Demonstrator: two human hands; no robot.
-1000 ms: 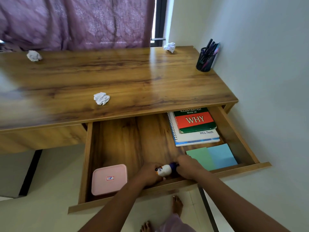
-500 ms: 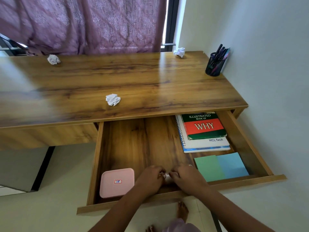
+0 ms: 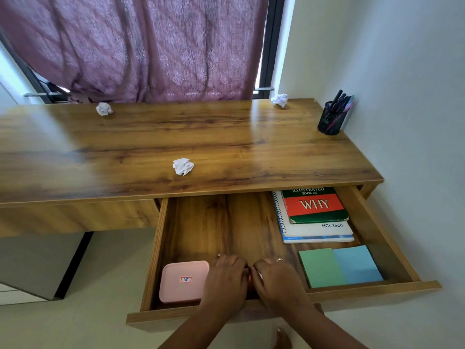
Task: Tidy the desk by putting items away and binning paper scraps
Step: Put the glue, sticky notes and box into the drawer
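The left hand and right hand rest knuckles-up at the front of the open drawer, beside the pink box. Their fingers curl inward and meet (holding something or nothing, I cannot tell). On the desk beyond lie a near paper scrap and, along the back edge, a left scrap and a right scrap.

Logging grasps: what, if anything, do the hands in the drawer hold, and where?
Cannot tell: the left hand and right hand meet, hiding anything between them.
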